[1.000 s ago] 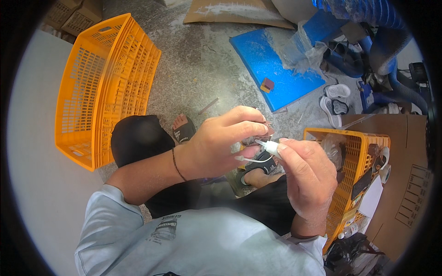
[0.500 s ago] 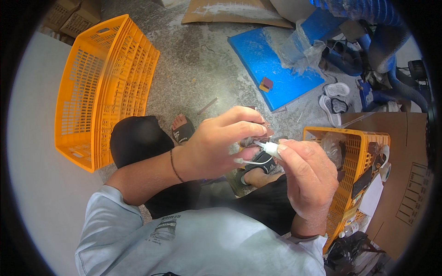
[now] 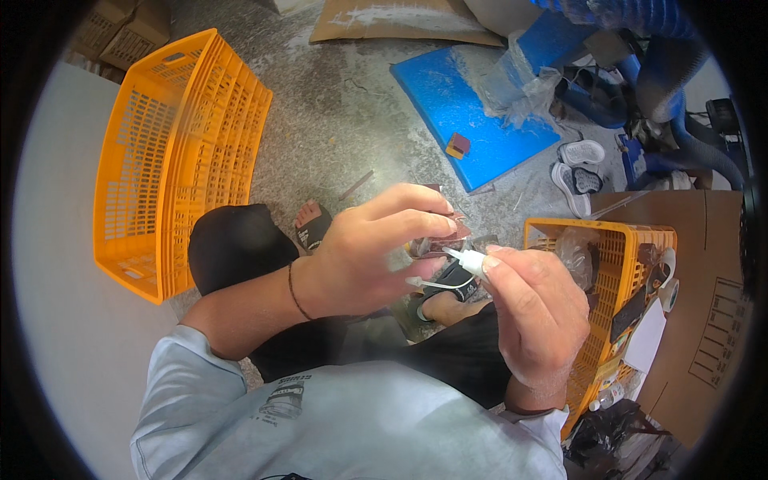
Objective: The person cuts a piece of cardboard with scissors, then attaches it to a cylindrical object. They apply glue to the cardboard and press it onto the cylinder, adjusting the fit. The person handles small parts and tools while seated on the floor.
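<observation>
Little changed over the last second: left hand (image 3: pixel 364 260) still pinches a small dark reddish-brown piece (image 3: pixel 438 240) at chest height, right hand (image 3: pixel 532 312) still grips a small white nozzle-tipped tube (image 3: pixel 470 261), tip touching it, beside orange plastic crate (image 3: pixel 616 256).

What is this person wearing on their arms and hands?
Both hands are bare, with no gloves. The left hand has a thin dark band around the wrist, and its forearm is uncovered up to the short sleeve of a pale blue-grey T-shirt. The right hand also has something dark at the wrist, mostly hidden. No rings show.
</observation>
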The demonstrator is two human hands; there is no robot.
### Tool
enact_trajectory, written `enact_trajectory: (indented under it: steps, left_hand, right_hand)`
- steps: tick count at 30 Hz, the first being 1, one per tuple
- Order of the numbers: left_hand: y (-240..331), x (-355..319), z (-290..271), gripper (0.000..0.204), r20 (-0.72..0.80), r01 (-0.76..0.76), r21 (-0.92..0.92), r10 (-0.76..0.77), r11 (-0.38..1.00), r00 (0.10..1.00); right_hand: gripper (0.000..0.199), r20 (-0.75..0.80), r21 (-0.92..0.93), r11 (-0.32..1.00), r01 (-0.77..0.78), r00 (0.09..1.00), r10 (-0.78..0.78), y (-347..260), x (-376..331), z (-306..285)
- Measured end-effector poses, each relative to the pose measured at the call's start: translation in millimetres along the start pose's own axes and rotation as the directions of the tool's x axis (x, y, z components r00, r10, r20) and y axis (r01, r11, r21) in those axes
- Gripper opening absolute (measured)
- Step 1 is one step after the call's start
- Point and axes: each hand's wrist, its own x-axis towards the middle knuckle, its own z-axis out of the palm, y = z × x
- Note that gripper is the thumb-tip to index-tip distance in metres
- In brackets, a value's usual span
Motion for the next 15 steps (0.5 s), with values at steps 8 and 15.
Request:
enact_trajectory:
  steps: [8,15]
  left_hand:
    - [-1.8,0.1,-3.1,0.044,-0.013,-0.023,0.031,0.024,0.999,1.0]
    - [-1.9,-0.2,-4.9,0.046,-0.018,-0.02,0.015,0.02,1.0,1.0]
  right_hand:
    - [0.036,-0.005,0.001,1.0,0.013,1.0,-0.013,4.9,-2.2,-2.5]
    - [0.024,-0.031,0.008,0.999,-0.043,0.999,0.044,2.7,-1.8,-4.4]
